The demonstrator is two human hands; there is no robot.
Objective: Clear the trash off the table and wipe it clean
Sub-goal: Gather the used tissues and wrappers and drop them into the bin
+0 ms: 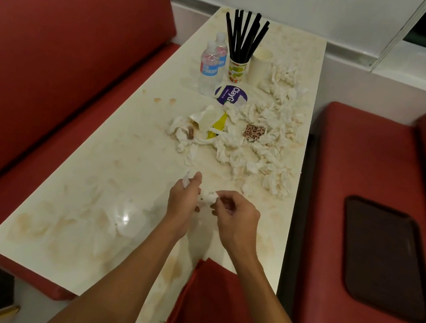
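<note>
**Crumpled napkin** (208,198), held above the near middle of the worktop (108,172) between both hands. The left hand (182,201) curls its fingers round the wad, with a further scrap of tissue (185,182) beside the thumb. The right hand (238,219) pinches the wad's other side with curled fingers, apparently to press loose pieces into one ball that is easier to carry. Beyond lies the heap of used napkins (265,147), mixed with a yellow wrapper (219,123) and not yet gathered. Farther back stand two water bottles (209,67), a cup of black straws (237,71) and a paper cup (260,65). A folded red cloth (212,308) lies at the near edge, probably for wiping the stained surface. A dark tray (384,257) rests on the right-hand seat (361,163), likely to receive the trash.
</note>
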